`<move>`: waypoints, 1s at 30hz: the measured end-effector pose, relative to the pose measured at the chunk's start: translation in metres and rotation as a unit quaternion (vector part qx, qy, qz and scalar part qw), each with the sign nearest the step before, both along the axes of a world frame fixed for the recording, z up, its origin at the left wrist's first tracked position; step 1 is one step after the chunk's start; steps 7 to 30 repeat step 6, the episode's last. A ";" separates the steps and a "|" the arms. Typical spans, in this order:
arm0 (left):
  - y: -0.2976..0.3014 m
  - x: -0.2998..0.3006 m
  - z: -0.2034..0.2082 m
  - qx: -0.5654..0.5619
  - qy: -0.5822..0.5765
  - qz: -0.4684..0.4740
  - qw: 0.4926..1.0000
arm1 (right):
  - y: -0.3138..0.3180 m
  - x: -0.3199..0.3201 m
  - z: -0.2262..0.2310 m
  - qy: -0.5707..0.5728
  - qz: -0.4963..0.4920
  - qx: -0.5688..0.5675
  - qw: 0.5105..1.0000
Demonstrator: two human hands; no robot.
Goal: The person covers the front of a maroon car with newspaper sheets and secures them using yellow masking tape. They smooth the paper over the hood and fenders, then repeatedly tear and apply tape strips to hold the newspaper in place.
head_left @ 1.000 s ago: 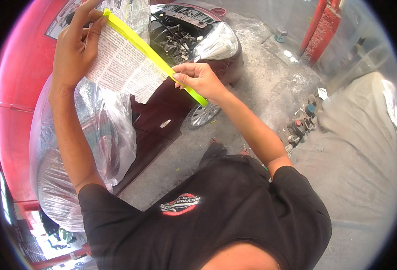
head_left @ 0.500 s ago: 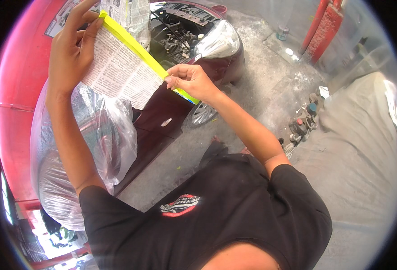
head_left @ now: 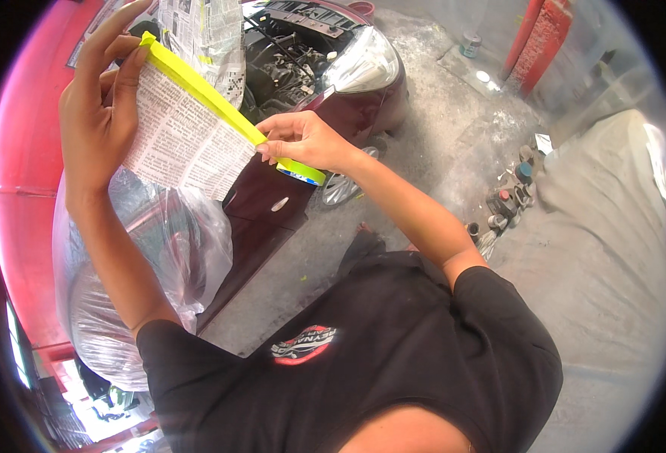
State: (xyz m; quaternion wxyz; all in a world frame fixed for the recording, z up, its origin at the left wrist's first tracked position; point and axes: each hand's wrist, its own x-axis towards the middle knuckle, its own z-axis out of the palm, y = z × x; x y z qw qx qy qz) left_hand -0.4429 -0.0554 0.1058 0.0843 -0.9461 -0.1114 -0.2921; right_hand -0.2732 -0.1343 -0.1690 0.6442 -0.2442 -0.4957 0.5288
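Observation:
Along the upper edge of a newspaper sheet [head_left: 189, 140] runs a strip of bright yellow masking tape [head_left: 205, 89]. My left hand [head_left: 100, 113] is raised at upper left, pinching the taped corner between thumb and fingers. At the strip's other end my right hand [head_left: 306, 141] pinches the tape with thumb and fingertips. Just below that hand hangs the tape roll [head_left: 303, 173], yellow outside with a blue inner ring. The sheet hangs down between both hands, in front of a dark red car.
Beyond my hands stands the dark red car [head_left: 261, 219], its engine bay [head_left: 280, 72] exposed and newspaper [head_left: 197, 30] masking part of it. Clear plastic sheeting [head_left: 144, 249] drapes its side. At right are a grey cover [head_left: 597, 241], several small containers [head_left: 507, 204] and a red post [head_left: 537, 49].
Both hands have shifted left and slightly down with the taped sheet between them. The tape roll below my right hand has tilted and shows more of its ring.

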 end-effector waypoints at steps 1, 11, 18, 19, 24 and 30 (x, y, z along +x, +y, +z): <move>0.001 -0.002 0.000 0.007 -0.001 -0.006 1.000 | 0.003 -0.001 -0.002 0.000 0.007 0.005 1.000; 0.007 -0.012 -0.002 0.007 0.000 -0.018 1.000 | 0.019 -0.004 -0.008 -0.002 0.042 0.028 0.999; 0.007 -0.012 -0.002 0.007 0.000 -0.018 1.000 | 0.019 -0.004 -0.008 -0.002 0.042 0.028 0.999; 0.007 -0.012 -0.002 0.007 0.000 -0.018 1.000 | 0.019 -0.004 -0.008 -0.002 0.042 0.028 0.999; 0.007 -0.012 -0.002 0.007 0.000 -0.018 1.000 | 0.019 -0.004 -0.008 -0.002 0.042 0.028 0.999; 0.007 -0.012 -0.002 0.007 0.000 -0.018 1.000 | 0.019 -0.004 -0.008 -0.002 0.042 0.028 0.999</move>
